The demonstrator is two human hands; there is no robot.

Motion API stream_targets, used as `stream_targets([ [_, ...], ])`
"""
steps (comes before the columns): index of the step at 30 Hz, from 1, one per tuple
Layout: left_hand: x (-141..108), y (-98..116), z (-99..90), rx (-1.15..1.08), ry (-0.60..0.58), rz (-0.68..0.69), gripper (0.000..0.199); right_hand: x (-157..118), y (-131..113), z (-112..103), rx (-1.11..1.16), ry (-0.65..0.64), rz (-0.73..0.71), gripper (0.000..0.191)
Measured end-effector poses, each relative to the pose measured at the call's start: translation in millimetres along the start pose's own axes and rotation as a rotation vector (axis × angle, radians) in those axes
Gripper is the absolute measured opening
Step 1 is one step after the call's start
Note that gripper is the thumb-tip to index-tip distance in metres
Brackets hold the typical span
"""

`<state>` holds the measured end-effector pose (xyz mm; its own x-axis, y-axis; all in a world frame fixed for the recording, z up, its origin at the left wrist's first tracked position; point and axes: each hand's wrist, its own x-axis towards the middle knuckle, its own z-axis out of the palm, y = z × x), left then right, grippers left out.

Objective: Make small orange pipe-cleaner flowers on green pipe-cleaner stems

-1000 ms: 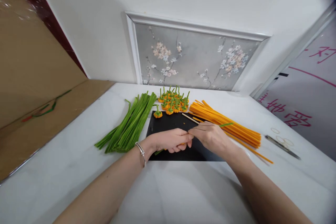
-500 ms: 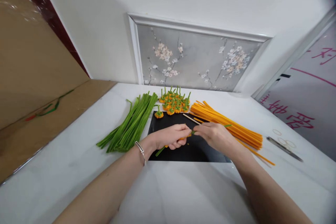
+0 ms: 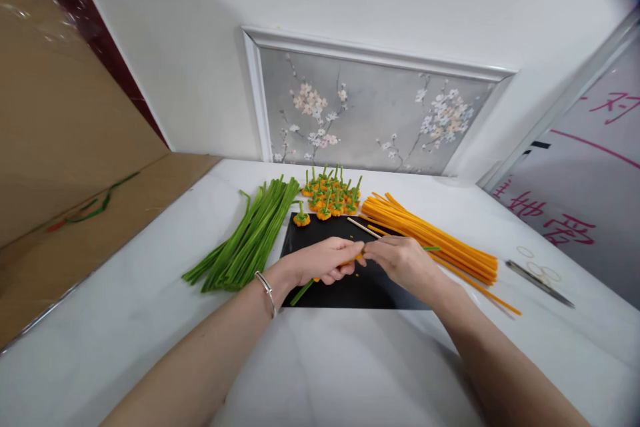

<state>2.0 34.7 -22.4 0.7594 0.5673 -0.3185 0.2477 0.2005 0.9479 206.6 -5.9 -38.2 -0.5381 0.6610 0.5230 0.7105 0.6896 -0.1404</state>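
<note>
My left hand (image 3: 327, 261) is closed around an orange pipe-cleaner piece (image 3: 359, 255), mostly hidden by the fingers. A green pipe cleaner (image 3: 301, 293) sticks out below that hand. My right hand (image 3: 403, 259) pinches at the orange piece, its fingertips touching those of the left. The tip of a green pipe cleaner (image 3: 432, 249) shows past the right hand's far side; its run through the fingers is hidden. Both hands hover over a black mat (image 3: 380, 293). Behind them stand several small orange pumpkins with green stems, the nearest pumpkin (image 3: 301, 219) on the mat's corner.
A bundle of green pipe cleaners (image 3: 250, 240) lies left, a bundle of orange pipe cleaners (image 3: 435, 237) right. A thin pale stick (image 3: 363, 227) rests at the mat's back edge. Farther right are a slim metal tool (image 3: 540, 283) and rubber bands (image 3: 544, 272). A wall panel (image 3: 370, 113) rises behind.
My right hand has moved slightly left, closer to the left fingertips. The green bit seen between the hands is now covered. The left hand keeps its hold.
</note>
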Motion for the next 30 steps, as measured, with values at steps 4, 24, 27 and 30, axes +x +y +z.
stream_targets([
  [4,0.8,-0.9,-10.5,-0.208,0.144,0.038,0.067,-3.0,10.4,-4.4,-0.076,0.118,0.031,0.021],
  [24,-7.2,0.4,-9.4,0.220,-0.057,-0.042,0.045,-0.9,10.5,-8.2,-0.033,-0.008,-0.034,0.021],
  [27,-7.4,1.4,-9.1,0.264,0.034,-0.003,0.041,0.1,8.1,-8.8,-0.042,-0.021,-0.047,0.024],
  [30,-8.1,5.2,-5.4,0.289,0.145,0.101,0.033,1.2,5.2,-10.3,-0.034,0.018,0.028,0.017],
])
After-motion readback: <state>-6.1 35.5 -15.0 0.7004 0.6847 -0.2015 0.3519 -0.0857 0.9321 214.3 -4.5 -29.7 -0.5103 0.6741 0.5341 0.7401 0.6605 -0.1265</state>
